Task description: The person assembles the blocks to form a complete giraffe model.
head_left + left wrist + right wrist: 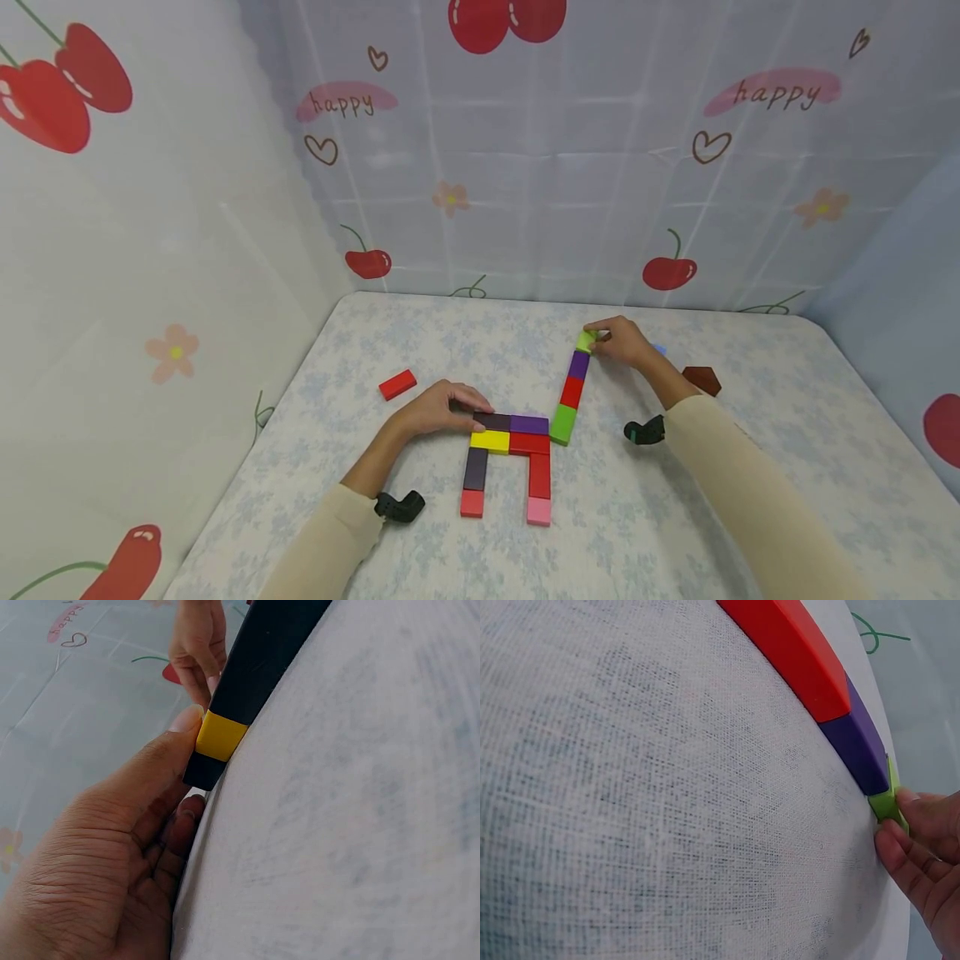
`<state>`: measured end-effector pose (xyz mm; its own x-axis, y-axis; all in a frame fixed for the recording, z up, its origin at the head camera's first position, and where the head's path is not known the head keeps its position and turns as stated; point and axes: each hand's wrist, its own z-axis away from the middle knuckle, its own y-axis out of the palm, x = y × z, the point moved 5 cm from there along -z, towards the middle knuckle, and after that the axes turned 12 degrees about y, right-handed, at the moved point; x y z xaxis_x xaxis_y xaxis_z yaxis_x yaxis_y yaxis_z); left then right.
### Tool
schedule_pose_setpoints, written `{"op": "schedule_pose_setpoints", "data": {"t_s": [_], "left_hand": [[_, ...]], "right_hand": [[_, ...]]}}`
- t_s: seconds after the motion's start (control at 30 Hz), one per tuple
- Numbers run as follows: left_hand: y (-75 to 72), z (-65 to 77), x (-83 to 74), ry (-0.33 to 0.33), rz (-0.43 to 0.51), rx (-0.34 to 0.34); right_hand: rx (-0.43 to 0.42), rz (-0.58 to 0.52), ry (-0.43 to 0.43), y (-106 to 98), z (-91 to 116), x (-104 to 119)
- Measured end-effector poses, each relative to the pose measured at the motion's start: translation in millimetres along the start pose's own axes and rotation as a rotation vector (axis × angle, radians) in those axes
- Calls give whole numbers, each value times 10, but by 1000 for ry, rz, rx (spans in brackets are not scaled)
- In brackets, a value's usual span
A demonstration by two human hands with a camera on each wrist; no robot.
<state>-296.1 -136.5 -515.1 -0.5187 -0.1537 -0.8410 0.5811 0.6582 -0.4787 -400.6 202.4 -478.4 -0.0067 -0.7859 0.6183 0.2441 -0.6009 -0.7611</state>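
On the table lies a flat figure of coloured blocks: a black block (492,422) and a purple block (529,425) above a yellow block (491,442) and a red block (529,444), with two legs below. My left hand (442,407) holds the left end of the black block, thumb at the yellow one. From the figure's right side a slanting row runs up: green block (563,424), red block (572,392), purple block (859,750), lime-green block (885,804). My right hand (621,340) pinches the lime-green block at the row's far end; fingers partly hide it.
A loose red block (397,384) lies left of the figure. Right of the row are a brown hexagonal block (702,380) and a blue piece (659,349), partly hidden by the right arm. A printed curtain (540,192) stands behind the table (420,325).
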Motion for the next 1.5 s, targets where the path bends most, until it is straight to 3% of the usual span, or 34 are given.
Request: {"op": "schedule_pose_setpoints", "data": {"t_s": [0.63,0.77,1.13,1.5], "left_hand": [[-16,-3,-15,-1,-1,14],[-18,-5,-14,3,-4,16],[7,-12,6,-6,-8,15],[21,-4,-15,9,-5,10]], "right_hand": [[22,-34,-7,34,3,-12],[-14,-38,-21,-9,64,3],[-192,-42,-39,-503,510,-192],[-253,-11,-16,-825,854,-486]]}}
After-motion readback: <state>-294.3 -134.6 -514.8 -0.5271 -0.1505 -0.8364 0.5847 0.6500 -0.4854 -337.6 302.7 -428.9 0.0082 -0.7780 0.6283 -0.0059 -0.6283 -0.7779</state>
